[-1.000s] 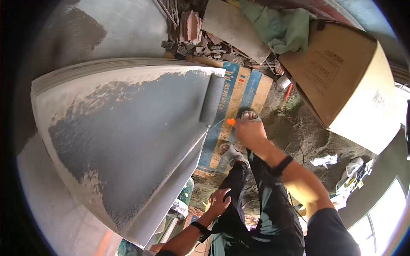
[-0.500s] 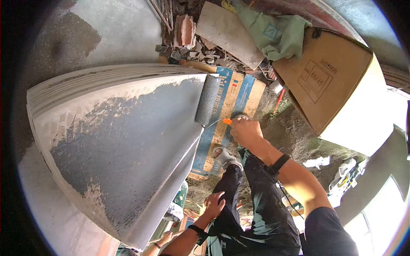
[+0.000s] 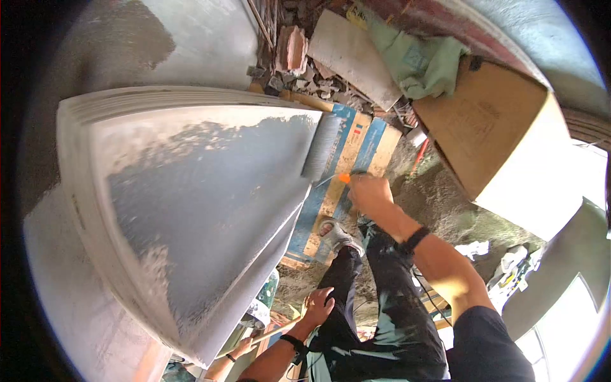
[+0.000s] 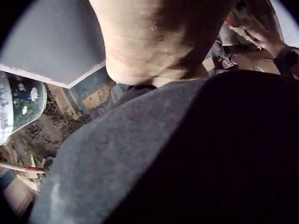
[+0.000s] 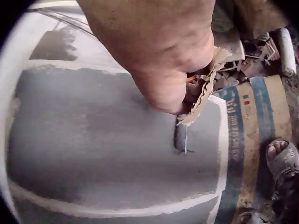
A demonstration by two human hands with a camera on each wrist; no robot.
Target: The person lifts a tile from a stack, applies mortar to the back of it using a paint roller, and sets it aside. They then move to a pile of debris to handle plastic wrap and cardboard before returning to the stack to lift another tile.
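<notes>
A stack of large pale tiles (image 3: 191, 210) leans in front of me, its top face mostly coated grey (image 5: 93, 140). My right hand (image 3: 368, 193) grips the orange handle (image 3: 344, 178) of a paint roller, whose grey sleeve (image 3: 320, 148) lies on the tile's right edge. In the right wrist view the hand (image 5: 163, 56) fills the top and hides most of the roller. My left hand (image 3: 316, 307) rests on my left knee with fingers spread on the dark trousers (image 3: 375, 305); the left wrist view shows only wrist and trouser cloth (image 4: 187, 154).
A flattened blue and tan carton (image 3: 347, 162) lies under my sandalled foot (image 3: 334, 234). A big cardboard box (image 3: 503, 140) stands at right, rubble and a green cloth (image 3: 417, 60) behind. A paint bucket (image 3: 258, 312) sits below the tile. Another person's hand (image 3: 240, 350) holds a stick at bottom.
The roller has slid a little along the tile's right edge with my right hand. The head view has shifted. My left hand stays on the knee.
</notes>
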